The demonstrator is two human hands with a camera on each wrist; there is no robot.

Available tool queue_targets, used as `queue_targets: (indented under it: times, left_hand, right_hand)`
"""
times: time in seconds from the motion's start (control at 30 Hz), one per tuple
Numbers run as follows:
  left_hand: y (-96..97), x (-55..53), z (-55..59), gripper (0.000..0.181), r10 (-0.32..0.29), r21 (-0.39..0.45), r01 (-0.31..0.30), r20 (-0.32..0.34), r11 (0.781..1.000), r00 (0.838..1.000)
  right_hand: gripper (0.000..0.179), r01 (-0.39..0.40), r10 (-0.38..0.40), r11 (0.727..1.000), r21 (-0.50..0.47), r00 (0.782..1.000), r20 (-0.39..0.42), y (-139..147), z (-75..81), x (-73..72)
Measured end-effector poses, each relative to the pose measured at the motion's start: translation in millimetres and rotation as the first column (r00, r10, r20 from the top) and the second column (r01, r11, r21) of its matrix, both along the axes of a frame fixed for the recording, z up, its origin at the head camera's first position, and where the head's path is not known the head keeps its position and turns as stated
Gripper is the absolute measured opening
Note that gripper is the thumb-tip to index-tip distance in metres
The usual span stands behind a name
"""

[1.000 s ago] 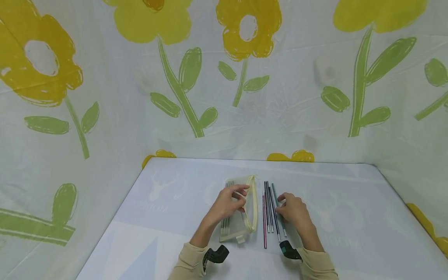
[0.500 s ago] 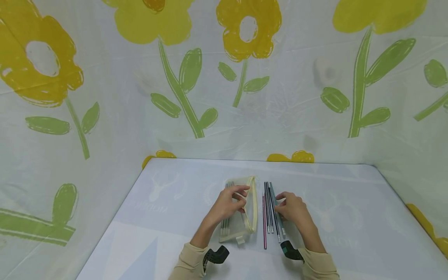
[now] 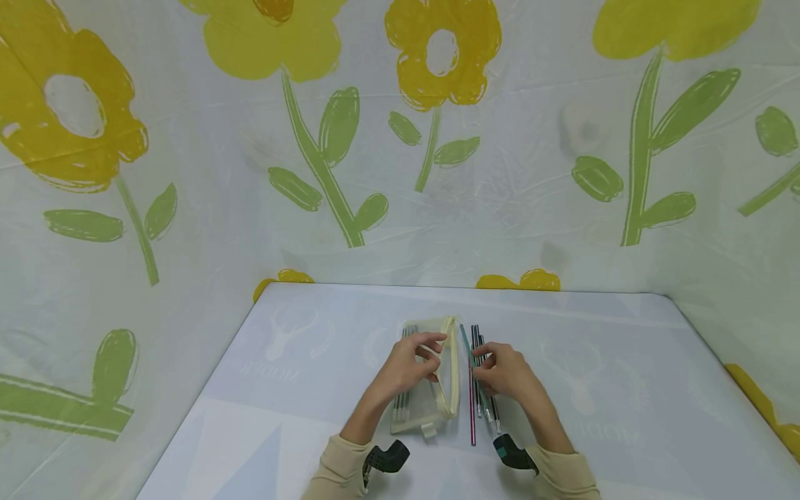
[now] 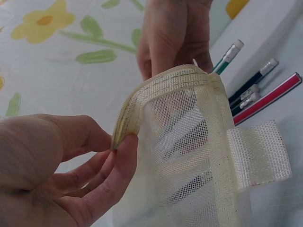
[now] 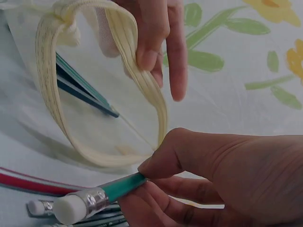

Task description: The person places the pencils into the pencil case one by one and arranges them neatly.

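Observation:
My left hand (image 3: 407, 367) pinches the zip edge of a cream mesh pencil pouch (image 4: 189, 78), holding its mouth apart. Inside, several pencils (image 5: 87, 92) lie along the pouch's left side. Between the thumb and fingers of my right hand (image 3: 505, 373) is a green pencil (image 5: 124, 186), its white eraser end toward the wrist camera. That pencil slants over the loose ones, its far end close to the pouch's zip. Beneath it on the table lie a red pencil (image 3: 473, 425) and several dark pencils (image 4: 254, 84), partly hidden by my right hand.
A pale patterned tablecloth covers the table (image 3: 625, 389). Flower-printed sheeting (image 3: 512, 160) hangs behind and at both sides. A small fabric tab (image 4: 260, 153) sticks out from the pouch's near end. Black wrist cameras (image 3: 389, 455) sit at both cuffs.
My right hand has picked up the green pencil from the right of the row and carried it left, across the other pencils toward the pouch. The left hand holds its place.

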State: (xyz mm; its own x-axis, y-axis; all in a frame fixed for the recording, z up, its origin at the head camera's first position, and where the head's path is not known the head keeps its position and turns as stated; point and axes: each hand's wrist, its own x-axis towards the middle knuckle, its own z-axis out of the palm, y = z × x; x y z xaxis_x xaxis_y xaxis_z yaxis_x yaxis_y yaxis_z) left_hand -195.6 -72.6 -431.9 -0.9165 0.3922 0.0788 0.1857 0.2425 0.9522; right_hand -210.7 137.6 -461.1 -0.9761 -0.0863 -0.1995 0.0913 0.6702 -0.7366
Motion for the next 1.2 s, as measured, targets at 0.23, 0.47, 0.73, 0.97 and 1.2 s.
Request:
queue_targets:
  times: [0.23,0.47,0.73,0.97,1.2]
  left_hand:
    - [1.1,-12.9,-27.2,0.046,-0.001,-0.022,0.000,-0.013,1.000,1.000]
    - [2.7,-15.0,-32.7,0.046,-0.020,-0.023,0.019,-0.015,1.000,1.000]
    - [7.4,-12.6,-33.2,0.045,-0.031,-0.019,0.031,-0.016,0.999,0.999]
    - [8.8,-11.6,-32.9,0.045,-0.032,-0.057,0.030,-0.026,0.998,0.999]
    - [11.1,-10.9,-31.9,0.045,-0.033,-0.046,0.031,-0.035,0.998,0.999]
  right_hand:
    - [0.037,-0.020,0.020,0.999,-0.036,1.000,-0.022,-9,-3.2,0.2]
    - [0.035,-0.029,0.027,0.999,-0.043,0.999,-0.047,-13,-5.0,0.4]
    - [0.036,0.012,-0.017,0.991,-0.132,0.999,-0.040,-16,-8.1,-1.2]
    - [0.036,0.021,-0.028,0.984,-0.175,0.999,-0.040,-20,-9.5,-1.5]
    - [0.038,0.031,-0.038,0.983,-0.182,0.999,-0.034,-23,-10.1,-2.5]
